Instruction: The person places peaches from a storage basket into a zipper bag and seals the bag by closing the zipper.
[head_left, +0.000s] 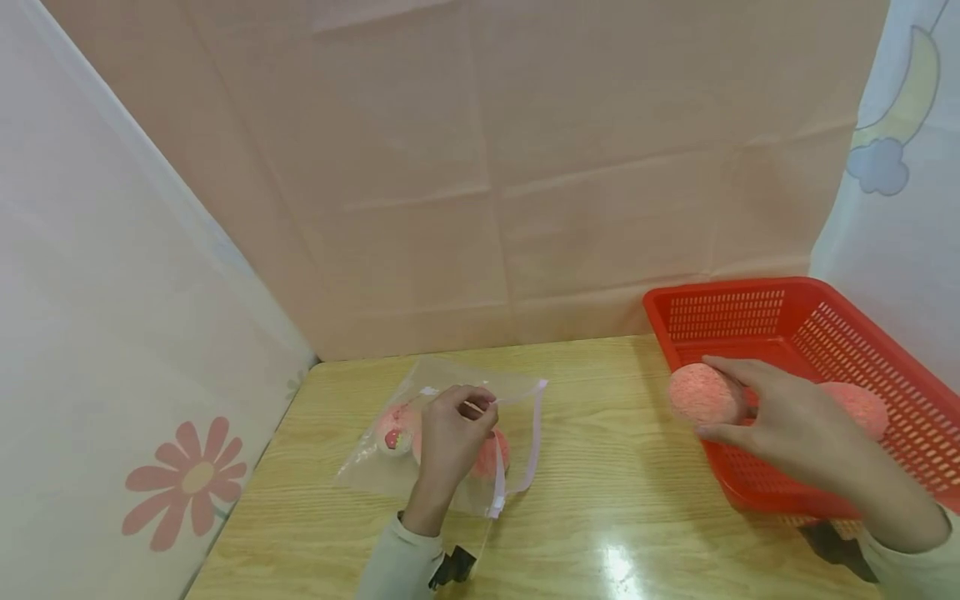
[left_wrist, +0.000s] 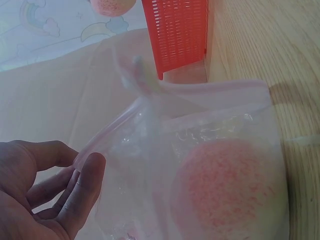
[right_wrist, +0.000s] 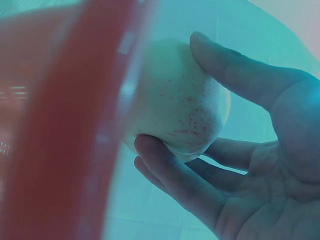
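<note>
A clear zip bag with a pink slider edge (head_left: 536,442) lies on the table, with several pink peaches in it, one bearing a strawberry sticker (head_left: 393,439). My left hand (head_left: 454,429) pinches the bag's mouth edge and lifts it. In the left wrist view a large peach (left_wrist: 227,185) shows through the plastic (left_wrist: 135,130). Over the near-left rim of a red basket (head_left: 738,287), my right hand (head_left: 795,425) grips a pink speckled peach (head_left: 703,394) between thumb and fingers. The right wrist view shows this peach (right_wrist: 175,100) pale with pink flecks.
Another peach (head_left: 861,407) sits in the basket, partly behind my right hand. Wooden tabletop (head_left: 600,433) lies between bag and basket. A beige cloth (head_left: 480,183) hangs behind, with patterned cloths at the left (head_left: 150,317) and right (head_left: 900,250).
</note>
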